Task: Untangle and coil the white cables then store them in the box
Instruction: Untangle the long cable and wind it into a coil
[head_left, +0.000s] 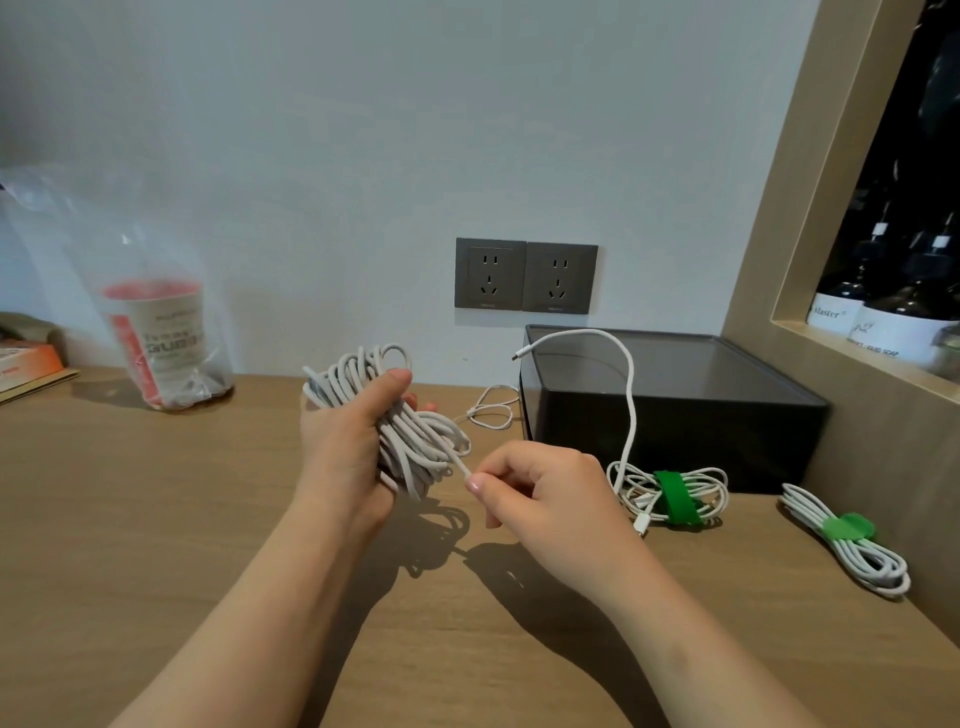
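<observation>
Pinching the loose end (464, 470), the right hand (540, 499) hovers front-left of the box (675, 431); the left hand (345, 447) wraps round the cable bundle (400, 421), also left of it. Slacken that grip and the loops probably spring apart. By the box front, the strapped coil (670, 493) has a tail arching up that might snag.

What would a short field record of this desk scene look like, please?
left hand: grips white cable bundle
right hand: pinches the bundle's loose end
first tied coil: green strap, in front of box, one end arching up
second tied coil: green strap, further right
box: dark, against the wall
loose cable: on desk, left of box
</observation>
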